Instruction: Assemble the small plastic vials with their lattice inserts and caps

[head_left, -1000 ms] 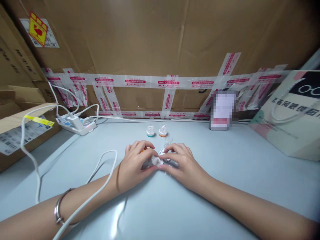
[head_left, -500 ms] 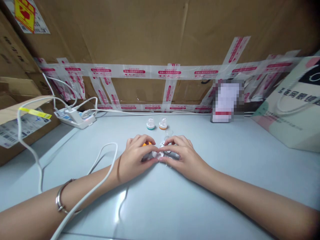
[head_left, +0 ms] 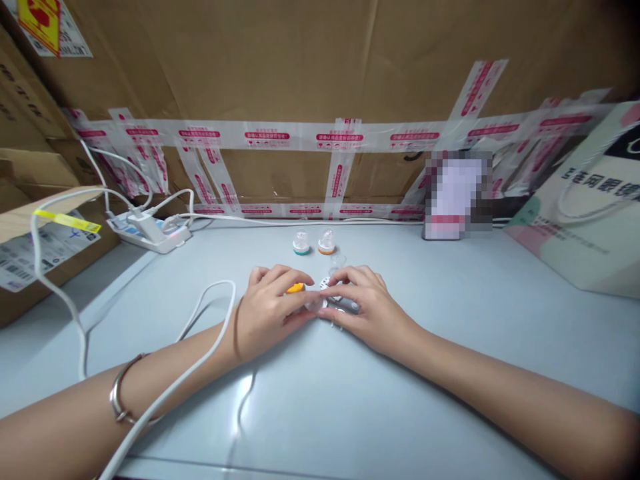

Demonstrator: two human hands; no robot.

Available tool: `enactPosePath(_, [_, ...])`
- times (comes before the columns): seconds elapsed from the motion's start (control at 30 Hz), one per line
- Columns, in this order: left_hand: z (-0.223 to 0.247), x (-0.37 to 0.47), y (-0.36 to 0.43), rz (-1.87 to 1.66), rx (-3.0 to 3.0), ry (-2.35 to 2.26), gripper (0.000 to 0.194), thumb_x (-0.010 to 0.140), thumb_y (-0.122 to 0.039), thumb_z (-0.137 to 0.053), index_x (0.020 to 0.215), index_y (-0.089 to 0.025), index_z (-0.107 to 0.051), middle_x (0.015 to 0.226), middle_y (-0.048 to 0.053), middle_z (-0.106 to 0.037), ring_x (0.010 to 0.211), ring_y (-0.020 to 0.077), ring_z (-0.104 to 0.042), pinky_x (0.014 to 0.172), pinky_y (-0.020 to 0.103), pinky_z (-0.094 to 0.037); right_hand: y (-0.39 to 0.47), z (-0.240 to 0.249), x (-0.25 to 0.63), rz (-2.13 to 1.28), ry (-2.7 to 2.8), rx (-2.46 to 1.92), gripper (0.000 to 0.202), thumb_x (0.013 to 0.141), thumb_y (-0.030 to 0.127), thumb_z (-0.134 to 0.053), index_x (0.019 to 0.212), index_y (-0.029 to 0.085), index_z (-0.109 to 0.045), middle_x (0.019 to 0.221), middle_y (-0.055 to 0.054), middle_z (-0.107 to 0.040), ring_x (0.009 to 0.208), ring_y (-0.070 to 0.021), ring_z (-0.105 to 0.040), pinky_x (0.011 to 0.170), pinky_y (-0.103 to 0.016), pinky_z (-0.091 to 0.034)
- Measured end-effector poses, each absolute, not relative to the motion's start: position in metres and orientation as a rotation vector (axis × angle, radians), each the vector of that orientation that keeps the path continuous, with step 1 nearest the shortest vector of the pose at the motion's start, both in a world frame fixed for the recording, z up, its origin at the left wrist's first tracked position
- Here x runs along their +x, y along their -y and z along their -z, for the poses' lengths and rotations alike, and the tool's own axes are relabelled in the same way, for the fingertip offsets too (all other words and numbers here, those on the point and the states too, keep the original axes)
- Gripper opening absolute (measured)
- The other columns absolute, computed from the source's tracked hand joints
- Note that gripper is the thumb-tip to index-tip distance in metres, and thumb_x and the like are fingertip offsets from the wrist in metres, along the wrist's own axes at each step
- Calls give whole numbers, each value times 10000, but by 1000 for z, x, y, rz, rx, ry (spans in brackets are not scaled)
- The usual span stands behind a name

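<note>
both hands pinch a small clear cup

the cup [head_left: 315, 305] sits in front of the orange dome [head_left: 327, 242], on the person's side of it and a touch to its left. the left hand [head_left: 273, 298] pinches the cup with thumb and forefinger from one side; the right hand [head_left: 367, 298] meets it from the other with its own thumb and forefinger. the rest of the fingers curl loosely. the cup is blurred and half covered by fingertips, so its exact shape and which way it faces are hard to tell.

it looks like thin, stiff plastic: probably very light, rather slick, and apt to crack or pop away if squeezed hard across the middle. the rim seems the best hold, with fingertips spread around it and light, even pressure.

also in front of the orange dome are an orange piece [head_left: 296, 288], to its left by the left fingers, and a spotted piece [head_left: 325, 285] and a grey piece [head_left: 353, 307] by the right fingers. a clear lid [head_left: 339, 260] lies just in front of the orange dome, slightly right. the teal dome [head_left: 301, 244] stands upright just left of the orange dome, not touching it. the phone [head_left: 444, 200] leans well to the orange dome's right.
</note>
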State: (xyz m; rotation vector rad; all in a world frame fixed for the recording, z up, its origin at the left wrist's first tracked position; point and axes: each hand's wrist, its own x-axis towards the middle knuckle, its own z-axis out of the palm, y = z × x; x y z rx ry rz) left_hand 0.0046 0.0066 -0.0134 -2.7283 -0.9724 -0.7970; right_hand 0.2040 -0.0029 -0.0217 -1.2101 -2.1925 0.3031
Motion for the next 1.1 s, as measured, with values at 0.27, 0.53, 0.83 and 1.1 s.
enactPosePath(0.27, [12, 3, -8, 816, -2744, 1046, 93, 821, -306, -602, 864, -242, -655, 1012, 20, -646, 917, 177, -548, 739, 322, -279, 3, 20, 205, -301, 2213, -1187, 149, 751, 312, -673, 886, 248, -679, 938, -31, -664, 938, -209, -565, 822, -372, -372])
enactPosePath(0.53, [15, 2, -11, 864, -2891, 1043, 95, 836, -256, -576, 895, -207, -633, 899, -1, -682, 812, 129, -606, 724, 279, -318, 2, 20, 205, -265, 2205, -1024, 82, 788, 200, -632, 859, 216, -671, 868, -22, -721, 871, -186, -618, 807, -343, -349])
enactPosePath(0.83, [16, 0, -12, 921, -2947, 1042, 97, 829, -227, -585, 911, -201, -629, 782, -31, -701, 697, 120, -642, 692, 266, -349, 3, 20, 204, -295, 2206, -1020, 102, 786, 174, -636, 871, 213, -677, 799, -2, -719, 803, -155, -613, 747, -306, -346])
enactPosePath(1.1, [18, 1, -14, 936, -2943, 993, 101, 825, -194, -583, 898, -208, -652, 841, -16, -714, 745, 126, -655, 698, 263, -371, 2, 21, 205, -329, 2208, -1023, 109, 790, 191, -637, 875, 236, -689, 786, -10, -706, 788, -165, -587, 742, -317, -349])
